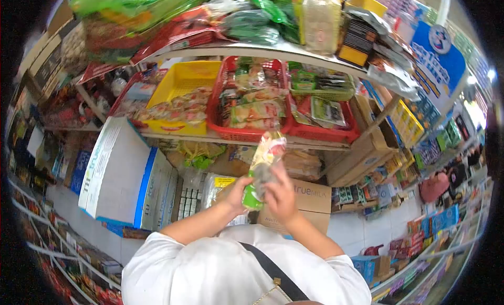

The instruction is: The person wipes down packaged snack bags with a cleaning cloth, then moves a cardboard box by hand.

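Holding a snack packet up to the shelf baskets

Both hands on one thing here: a long clear snack packet [264,168], red-and-white print at the top end, green band at the bottom. I see its long axis running near upright, tilted a little to the right, top end pointing up at the red basket [247,132] on the shelf [220,139], green end pointing down toward my chest.

The left hand [239,192] grips the green lower end, fingers [247,181] clenched round it from the left. The right hand [282,194] closes on the lower-middle from the right, fingers [277,174] wrapped over the front, so the packet runs between both sets of fingers and most of its length sticks out above them. It sits in the air in front of the shelf, its top just overlapping the shelf edge below the red basket.

Print on the packet is too blurred for me to read. Readable elsewhere: "true MILK" on the brown carton [311,195] right behind my right hand, and "TH true" down the side of the white-and-blue carton [113,168] well to the left. A yellow basket [181,89] of packets sits beside the red one. White sleeves and a dark bag strap [273,273] fill the bottom of the view.
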`<control>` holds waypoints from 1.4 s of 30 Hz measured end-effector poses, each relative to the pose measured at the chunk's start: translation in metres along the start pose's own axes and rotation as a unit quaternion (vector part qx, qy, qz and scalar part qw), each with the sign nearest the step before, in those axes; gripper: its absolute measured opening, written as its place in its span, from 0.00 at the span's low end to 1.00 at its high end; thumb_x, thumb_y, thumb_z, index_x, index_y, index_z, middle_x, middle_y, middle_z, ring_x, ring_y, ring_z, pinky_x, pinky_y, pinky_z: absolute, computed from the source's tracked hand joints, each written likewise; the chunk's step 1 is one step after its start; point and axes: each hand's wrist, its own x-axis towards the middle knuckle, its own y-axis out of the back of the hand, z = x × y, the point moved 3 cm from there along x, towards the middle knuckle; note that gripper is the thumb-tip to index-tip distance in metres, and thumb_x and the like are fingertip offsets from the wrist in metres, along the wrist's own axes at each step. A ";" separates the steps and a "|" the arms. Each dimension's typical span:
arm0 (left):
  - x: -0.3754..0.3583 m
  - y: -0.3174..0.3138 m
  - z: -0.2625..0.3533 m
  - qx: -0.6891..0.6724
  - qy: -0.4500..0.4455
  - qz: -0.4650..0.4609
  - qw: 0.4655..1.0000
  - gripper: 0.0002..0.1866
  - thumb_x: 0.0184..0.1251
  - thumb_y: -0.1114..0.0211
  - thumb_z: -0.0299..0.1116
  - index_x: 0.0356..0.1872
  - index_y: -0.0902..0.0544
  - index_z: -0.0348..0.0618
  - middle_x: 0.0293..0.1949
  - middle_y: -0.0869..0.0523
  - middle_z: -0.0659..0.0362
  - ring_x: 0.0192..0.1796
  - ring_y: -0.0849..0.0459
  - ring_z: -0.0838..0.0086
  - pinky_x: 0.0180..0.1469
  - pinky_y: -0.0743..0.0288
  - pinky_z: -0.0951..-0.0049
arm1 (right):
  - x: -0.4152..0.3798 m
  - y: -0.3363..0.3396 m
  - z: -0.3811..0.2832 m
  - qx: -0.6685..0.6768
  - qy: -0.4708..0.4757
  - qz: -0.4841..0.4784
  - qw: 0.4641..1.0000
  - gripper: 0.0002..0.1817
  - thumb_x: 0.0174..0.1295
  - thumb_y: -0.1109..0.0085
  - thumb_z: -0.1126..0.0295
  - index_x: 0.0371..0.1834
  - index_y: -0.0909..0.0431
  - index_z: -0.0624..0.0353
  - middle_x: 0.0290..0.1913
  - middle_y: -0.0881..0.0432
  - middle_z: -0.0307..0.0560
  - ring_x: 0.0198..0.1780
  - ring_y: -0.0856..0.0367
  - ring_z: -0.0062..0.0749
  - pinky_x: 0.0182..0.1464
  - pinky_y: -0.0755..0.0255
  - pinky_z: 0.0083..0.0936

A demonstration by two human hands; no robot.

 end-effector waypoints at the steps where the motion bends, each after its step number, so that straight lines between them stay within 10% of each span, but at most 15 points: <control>1: 0.003 -0.005 0.008 -0.076 -0.021 -0.062 0.995 0.32 0.57 0.55 0.53 0.58 0.32 0.42 0.55 0.26 0.52 0.57 0.27 0.59 0.62 0.37 0.58 | -0.006 -0.012 -0.005 0.019 0.052 -0.031 0.998 0.10 0.45 0.43 0.80 0.33 0.25 0.61 0.57 0.32 0.60 0.65 0.44 0.67 0.64 0.47 0.48; 3: -0.003 -0.020 0.023 -0.084 -0.024 -0.186 0.979 0.33 0.58 0.56 0.52 0.62 0.36 0.42 0.60 0.31 0.51 0.61 0.31 0.59 0.64 0.40 0.57 | -0.011 -0.019 -0.016 0.022 0.089 -0.058 0.994 0.10 0.45 0.42 0.79 0.32 0.25 0.61 0.56 0.32 0.59 0.65 0.45 0.67 0.64 0.48 0.50; 7: -0.009 -0.007 0.010 -0.066 0.055 -0.111 0.990 0.35 0.56 0.51 0.50 0.64 0.39 0.41 0.60 0.31 0.50 0.62 0.34 0.54 0.64 0.42 0.53 | 0.015 0.000 0.004 -0.102 0.147 0.051 0.983 0.11 0.43 0.42 0.77 0.33 0.25 0.60 0.56 0.31 0.55 0.64 0.43 0.67 0.63 0.43 0.52; 13: -0.013 0.000 -0.012 -0.098 0.127 -0.293 0.943 0.32 0.57 0.51 0.45 0.60 0.36 0.34 0.55 0.26 0.47 0.55 0.25 0.53 0.58 0.32 0.56 | 0.040 0.027 0.034 -0.132 0.013 0.139 0.981 0.08 0.47 0.46 0.81 0.32 0.25 0.62 0.55 0.31 0.55 0.65 0.44 0.63 0.64 0.45 0.48; 19: -0.014 0.012 0.010 -0.002 -0.012 -0.032 0.999 0.22 0.69 0.59 0.44 0.58 0.33 0.43 0.48 0.22 0.57 0.48 0.21 0.72 0.49 0.25 0.69 | 0.015 -0.030 -0.004 -0.035 0.111 -0.064 0.991 0.10 0.44 0.45 0.81 0.31 0.25 0.60 0.54 0.29 0.52 0.64 0.41 0.62 0.64 0.44 0.47; 27: -0.072 0.037 0.103 0.076 -0.259 -0.132 0.954 0.31 0.54 0.38 0.33 0.59 0.38 0.40 0.50 0.25 0.53 0.49 0.22 0.66 0.53 0.28 0.64 | 0.036 0.023 0.043 -0.070 -0.028 0.102 0.992 0.05 0.51 0.51 0.80 0.29 0.26 0.63 0.53 0.28 0.54 0.66 0.43 0.60 0.63 0.47 0.46; 31: -0.129 0.041 0.188 0.138 -0.506 0.054 0.849 0.29 0.48 0.36 0.30 0.54 0.32 0.37 0.47 0.22 0.53 0.47 0.22 0.68 0.51 0.28 0.67 | 0.012 0.018 0.059 -0.050 -0.072 0.083 0.993 0.04 0.54 0.51 0.78 0.31 0.26 0.63 0.54 0.29 0.55 0.66 0.42 0.57 0.63 0.47 0.43; 33: -0.158 0.046 0.228 0.237 -0.607 0.269 0.709 0.28 0.46 0.33 0.30 0.52 0.30 0.38 0.44 0.22 0.54 0.44 0.21 0.68 0.49 0.28 0.70 | 0.002 0.010 0.064 -0.045 -0.080 0.069 0.993 0.04 0.55 0.51 0.77 0.32 0.26 0.63 0.55 0.29 0.55 0.66 0.42 0.56 0.63 0.46 0.42; 38: -0.191 0.071 0.302 0.455 -0.591 0.475 0.467 0.27 0.44 0.30 0.26 0.48 0.30 0.37 0.44 0.21 0.54 0.42 0.21 0.71 0.47 0.28 0.73 | 0.001 -0.017 0.050 -0.084 -0.109 0.048 0.989 0.04 0.55 0.50 0.76 0.31 0.26 0.64 0.56 0.29 0.55 0.65 0.40 0.54 0.62 0.44 0.41; 39: -0.182 0.081 0.326 0.320 -0.638 0.381 0.587 0.25 0.44 0.30 0.25 0.45 0.31 0.35 0.43 0.21 0.54 0.43 0.21 0.70 0.46 0.28 0.73 | 0.002 -0.028 0.047 -0.067 -0.114 0.033 0.991 0.04 0.55 0.50 0.76 0.31 0.26 0.64 0.55 0.29 0.55 0.65 0.40 0.54 0.62 0.44 0.41; 42: -0.158 0.122 0.365 0.270 -0.678 0.355 0.584 0.26 0.43 0.28 0.26 0.44 0.31 0.36 0.42 0.21 0.53 0.43 0.21 0.68 0.45 0.28 0.72 | 0.002 -0.040 0.046 -0.040 -0.116 0.007 0.992 0.04 0.54 0.49 0.76 0.31 0.25 0.63 0.54 0.29 0.54 0.65 0.39 0.54 0.62 0.44 0.42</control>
